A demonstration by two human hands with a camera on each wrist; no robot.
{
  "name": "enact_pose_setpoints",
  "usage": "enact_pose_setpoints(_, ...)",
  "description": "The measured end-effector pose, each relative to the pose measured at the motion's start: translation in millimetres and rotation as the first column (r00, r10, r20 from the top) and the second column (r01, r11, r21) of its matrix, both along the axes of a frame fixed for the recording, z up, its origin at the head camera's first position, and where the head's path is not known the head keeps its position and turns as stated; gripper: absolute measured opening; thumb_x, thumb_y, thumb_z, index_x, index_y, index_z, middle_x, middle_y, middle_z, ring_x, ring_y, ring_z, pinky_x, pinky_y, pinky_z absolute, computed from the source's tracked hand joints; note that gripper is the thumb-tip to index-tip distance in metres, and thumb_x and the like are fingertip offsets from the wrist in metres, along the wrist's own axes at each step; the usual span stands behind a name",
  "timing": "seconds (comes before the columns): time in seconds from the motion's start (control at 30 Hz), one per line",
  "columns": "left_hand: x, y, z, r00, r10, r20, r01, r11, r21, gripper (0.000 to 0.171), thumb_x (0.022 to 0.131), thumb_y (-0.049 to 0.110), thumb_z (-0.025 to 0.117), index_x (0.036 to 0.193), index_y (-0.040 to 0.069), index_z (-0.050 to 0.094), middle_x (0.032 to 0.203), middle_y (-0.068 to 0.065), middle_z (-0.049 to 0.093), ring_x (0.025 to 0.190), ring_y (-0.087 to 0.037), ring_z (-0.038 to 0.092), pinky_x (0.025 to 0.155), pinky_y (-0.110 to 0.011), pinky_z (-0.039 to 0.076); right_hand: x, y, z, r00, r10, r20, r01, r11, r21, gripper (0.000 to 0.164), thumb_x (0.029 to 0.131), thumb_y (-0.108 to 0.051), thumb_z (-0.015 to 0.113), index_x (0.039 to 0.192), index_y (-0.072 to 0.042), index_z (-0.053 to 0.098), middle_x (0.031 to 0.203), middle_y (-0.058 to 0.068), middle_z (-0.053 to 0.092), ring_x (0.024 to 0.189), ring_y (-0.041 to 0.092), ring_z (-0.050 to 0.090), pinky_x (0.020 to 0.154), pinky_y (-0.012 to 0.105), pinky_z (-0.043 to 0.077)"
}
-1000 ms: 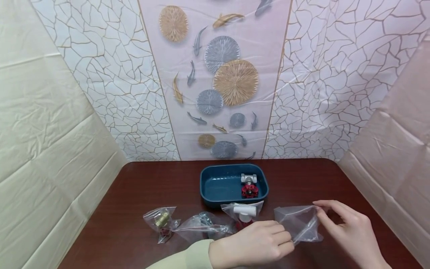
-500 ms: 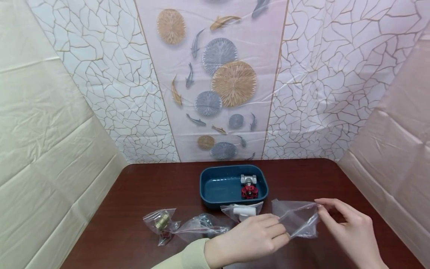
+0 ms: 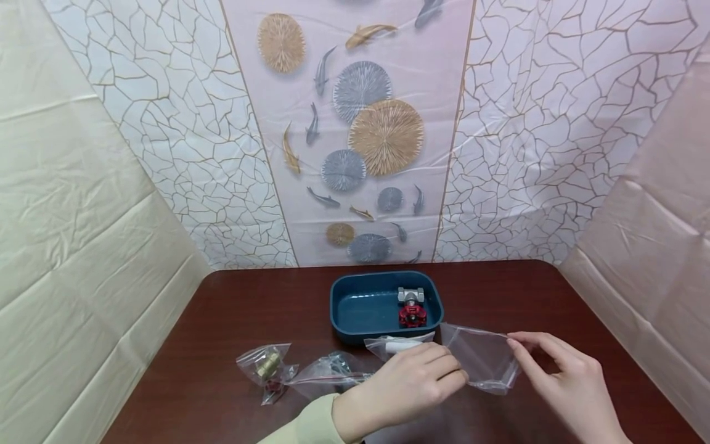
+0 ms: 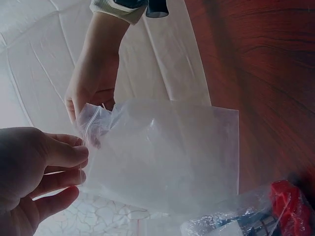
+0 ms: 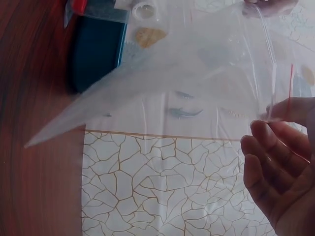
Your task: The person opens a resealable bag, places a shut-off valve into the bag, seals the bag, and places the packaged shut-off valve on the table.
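A clear zip bag (image 3: 479,354) is stretched between both hands, with nothing showing inside it. My left hand (image 3: 413,382) pinches one end of its zip edge; in the left wrist view that thumb and fingertips (image 4: 74,155) meet at the bag's edge (image 4: 162,147). On the other side, my right hand (image 3: 566,376) pinches the opposite corner between thumb and forefinger, as the right wrist view shows at the zip strip (image 5: 268,64). A bagged valve with a white part (image 3: 395,346) lies partly hidden behind my left hand.
Beyond the hands stands a blue tray (image 3: 355,333) holding a silver valve with a red handle (image 3: 412,308). To the left lie a bagged brass valve (image 3: 268,367) and another bag with a bluish item (image 3: 333,368), all on a dark wooden table (image 3: 255,308).
Both hands have shifted slightly left with the bag. Its far end has risen and swung toward the tray, and more of the bagged white part is covered by my left hand.
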State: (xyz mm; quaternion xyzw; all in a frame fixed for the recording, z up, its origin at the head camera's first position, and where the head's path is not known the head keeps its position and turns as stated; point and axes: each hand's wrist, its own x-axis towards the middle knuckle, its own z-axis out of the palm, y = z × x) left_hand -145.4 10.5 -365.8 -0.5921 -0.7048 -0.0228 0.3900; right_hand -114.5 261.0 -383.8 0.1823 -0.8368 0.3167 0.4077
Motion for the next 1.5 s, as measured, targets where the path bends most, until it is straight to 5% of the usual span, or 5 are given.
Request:
enact_pose_setpoints(0.37,-8.3,1.9,-17.7,0.991,0.019,0.135,-0.022,0.999,0.024,0.031,0.095,0.008,0.039,0.103,0.015,0.068,0.099,0.005,0.061,0.1,-0.011,0.053,0.099,-0.026,0.034,1.0,-1.4,3.1,0.999,0.009,0.037,-0.01,1.0,0.023,0.031,0.068,0.002,0.077,0.092,-0.017,0.071,0.077,-0.013,0.061,0.067,-0.008,0.049,0.053,0.009,0.04)
enact_pose_setpoints(0.67,-19.8,0.9,-8.5,0.977,-0.036,0.21,-0.018,0.968,0.25,0.019,0.088,0.021,0.061,0.103,0.01,0.067,0.103,-0.001,0.059,0.105,-0.014,0.053,0.098,-0.024,0.034,-1.5,-0.1,3.0,0.999,-0.012,0.044,0.012,1.0,0.005,0.029,0.07,0.001,0.076,0.093,-0.016,0.071,0.076,-0.01,0.061,0.067,-0.008,0.049,0.052,0.008,0.04)
enact_pose_setpoints(0.8,-23.6,0.1,-5.1,0.916,-0.077,0.394,-0.072,0.934,0.35,0.026,0.088,0.027,0.063,0.108,0.01,0.065,0.105,0.001,0.058,0.103,-0.009,0.052,0.093,-0.019,0.037,-2.2,-1.1,1.5,0.999,-0.014,0.052,0.014,1.0,0.0,0.029,0.07,0.002,0.076,0.092,-0.016,0.071,0.075,-0.011,0.06,0.067,-0.009,0.049,0.053,0.009,0.041)
enact_pose_setpoints(1.07,-28.0,3.9,-3.5,0.7,-0.036,0.714,-0.246,0.926,0.288,0.037,0.091,0.045,0.054,0.114,0.016,0.061,0.091,0.011,0.056,0.081,0.004,0.049,0.068,-0.009,0.039,-3.6,-10.0,-1.6,0.998,0.059,-0.01,-0.059,0.998,0.026,0.035,0.065,0.006,0.076,0.091,-0.016,0.071,0.075,-0.011,0.061,0.064,-0.006,0.051,0.053,0.009,0.042)
enact_pose_setpoints(1.5,-31.2,4.7,-11.2,0.666,-0.01,0.745,-0.252,0.938,0.238,0.011,0.092,0.024,0.059,0.092,0.019,0.068,0.086,0.016,0.06,0.075,0.015,0.045,0.064,-0.005,0.038,-4.0,-13.1,-4.5,0.994,0.111,0.019,-0.112,0.992,0.052,0.039,0.064,0.007,0.077,0.092,-0.018,0.07,0.08,-0.01,0.065,0.066,-0.005,0.054,0.053,0.01,0.042)
